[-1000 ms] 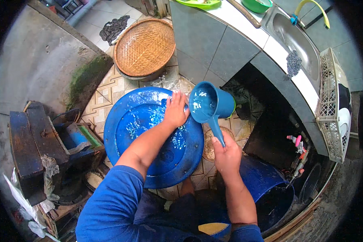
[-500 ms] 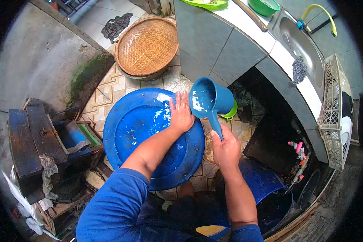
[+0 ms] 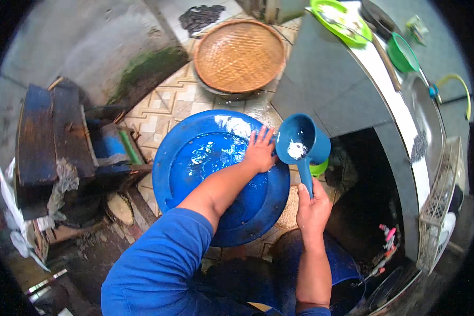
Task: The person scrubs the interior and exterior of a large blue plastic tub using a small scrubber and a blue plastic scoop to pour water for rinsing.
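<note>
My left hand [image 3: 260,152] lies flat with its fingers spread on the right part of a large round blue plastic lid or shallow basin [image 3: 166,179]. That piece has a raised rim, and its middle is wet and shiny. A blue water dipper [image 3: 321,145] is in my right hand [image 3: 313,208], whose fingers wrap its handle. The dipper's mouth tilts toward the basin, just right of my left fingers, and a bright glint shows inside it. Partly behind the dipper is a light-green plastic thing [image 3: 319,168].
Beyond the basin, a woven bamboo tray [image 3: 239,55] covers a pot on the tiled floor. A counter [image 3: 405,124] with a sink [image 3: 422,105] runs along the right, over a dark recess. A blue tub [image 3: 342,255] stands near my right forearm. On the left is a worn wooden box [image 3: 50,137].
The whole view has shifted, so surroundings sit differently in the picture. Brighter, rippled reflections now cover the basin's middle. My left hand remains on its right part, and my right hand still holds the dipper.
</note>
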`<state>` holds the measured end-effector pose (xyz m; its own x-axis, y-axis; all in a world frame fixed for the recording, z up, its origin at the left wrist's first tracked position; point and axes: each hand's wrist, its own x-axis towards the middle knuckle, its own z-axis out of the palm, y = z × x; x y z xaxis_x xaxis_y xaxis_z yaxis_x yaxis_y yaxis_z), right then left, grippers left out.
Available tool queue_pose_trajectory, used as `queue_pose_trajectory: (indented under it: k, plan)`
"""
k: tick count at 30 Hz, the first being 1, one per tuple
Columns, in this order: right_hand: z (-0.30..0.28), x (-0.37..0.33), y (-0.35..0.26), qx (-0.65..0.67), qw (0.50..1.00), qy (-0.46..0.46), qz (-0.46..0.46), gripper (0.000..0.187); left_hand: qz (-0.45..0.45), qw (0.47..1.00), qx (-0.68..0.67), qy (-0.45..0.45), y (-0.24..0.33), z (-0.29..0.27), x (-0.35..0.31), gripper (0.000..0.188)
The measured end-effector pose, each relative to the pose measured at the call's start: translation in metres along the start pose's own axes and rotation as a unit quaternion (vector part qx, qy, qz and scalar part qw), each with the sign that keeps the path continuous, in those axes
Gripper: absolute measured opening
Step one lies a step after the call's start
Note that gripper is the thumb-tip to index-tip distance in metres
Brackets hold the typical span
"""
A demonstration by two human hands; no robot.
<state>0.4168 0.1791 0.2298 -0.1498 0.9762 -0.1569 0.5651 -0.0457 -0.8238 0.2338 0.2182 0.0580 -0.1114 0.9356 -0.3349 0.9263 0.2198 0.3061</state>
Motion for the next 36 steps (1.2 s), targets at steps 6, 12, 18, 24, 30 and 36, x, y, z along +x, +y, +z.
queue_pose_trajectory:
  k: [6,12,18,24,30,36]
  plan:
    - [0.046,-0.003,-0.024,0.013,0.997,-0.058,-0.043,0.023,-0.06,0.995,-0.051,0.057,-0.078,-0.022,-0.015,0.073]
    - [0.099,-0.004,-0.064,-0.027,0.987,-0.109,-0.112,0.024,-0.234,0.962,0.009,0.141,-0.195,-0.034,-0.066,0.075]
    - [0.147,-0.011,-0.11,-0.093,0.97,-0.147,-0.17,0.024,-0.453,0.858,-0.158,0.184,-0.279,-0.038,-0.119,0.073]
    - [0.185,-0.019,-0.138,-0.102,0.962,-0.172,-0.184,0.025,-0.304,0.912,-0.193,0.194,-0.278,-0.034,-0.114,0.068]
    - [0.202,-0.022,-0.141,-0.122,0.955,-0.161,-0.219,0.024,-0.17,0.955,-0.204,0.132,-0.275,-0.049,-0.11,0.065]
    - [0.192,-0.027,-0.138,-0.133,0.96,-0.192,-0.156,0.024,-0.165,0.942,-0.23,0.181,-0.29,-0.013,-0.192,0.082]
